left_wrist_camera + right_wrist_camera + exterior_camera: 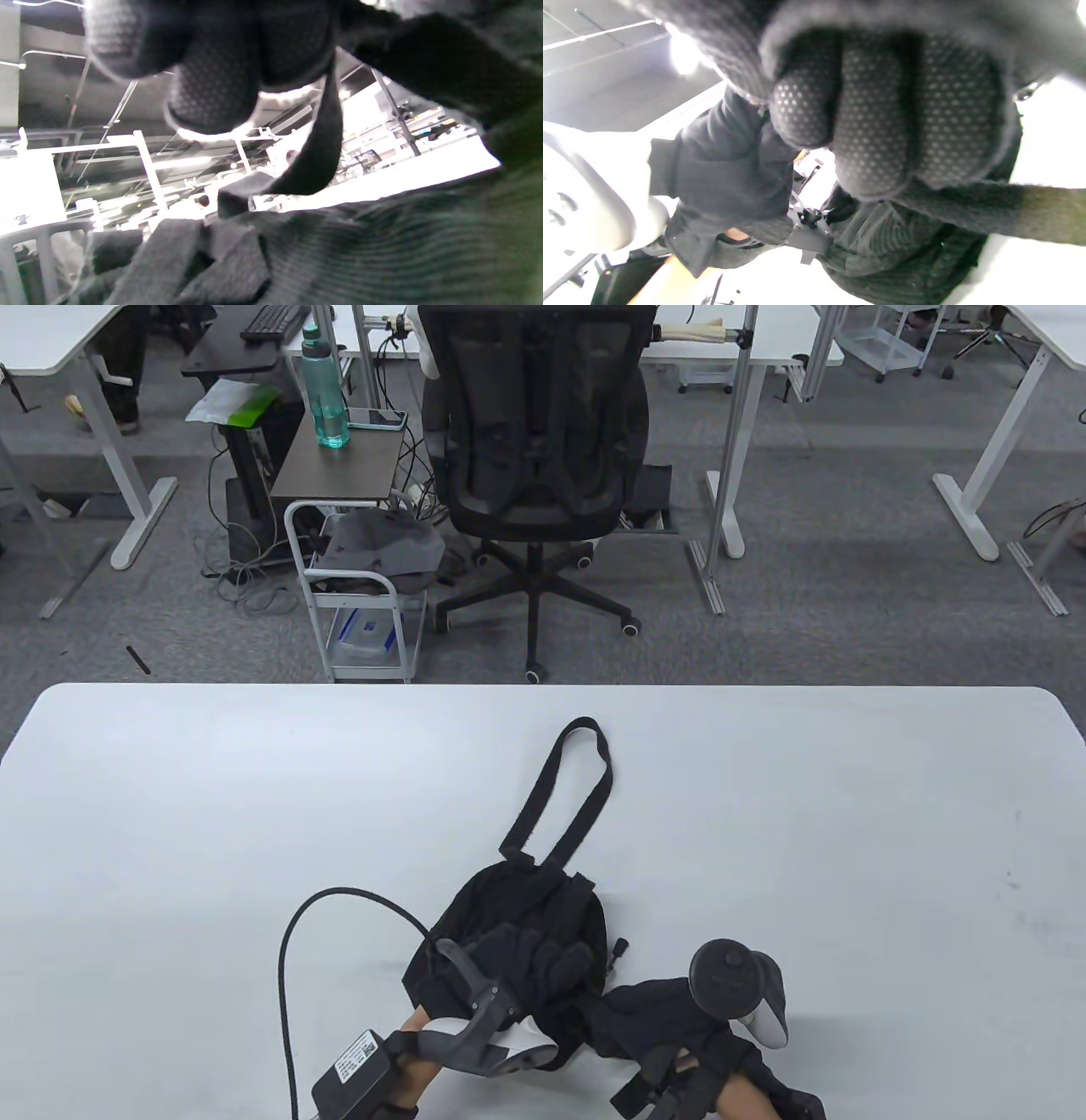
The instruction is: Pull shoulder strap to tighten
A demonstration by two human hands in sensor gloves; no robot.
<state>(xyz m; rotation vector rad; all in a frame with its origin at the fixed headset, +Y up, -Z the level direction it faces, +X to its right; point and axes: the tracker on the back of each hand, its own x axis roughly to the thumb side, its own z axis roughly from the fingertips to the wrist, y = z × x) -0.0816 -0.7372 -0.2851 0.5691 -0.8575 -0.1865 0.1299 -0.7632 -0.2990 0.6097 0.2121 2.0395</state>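
Observation:
A small black bag (517, 908) lies on the white table (254, 831) near its front edge. Its long strap loop (577, 780) stretches away toward the far side. My left hand (543, 959) rests flat on the bag with fingers stretched out; in the left wrist view its fingertips (220, 84) hang over the ribbed bag fabric (382, 254) and a strap (322, 152). My right hand (662, 1014) is curled into a fist just right of the bag. In the right wrist view its fingers (882, 127) grip a black strap (1009, 207) that comes off the bag (903, 258).
A black cable (293, 950) loops from my left wrist over the table. Beyond the far table edge stand an office chair (534, 458), a white cart (361, 594) and a side table with a green bottle (322, 390).

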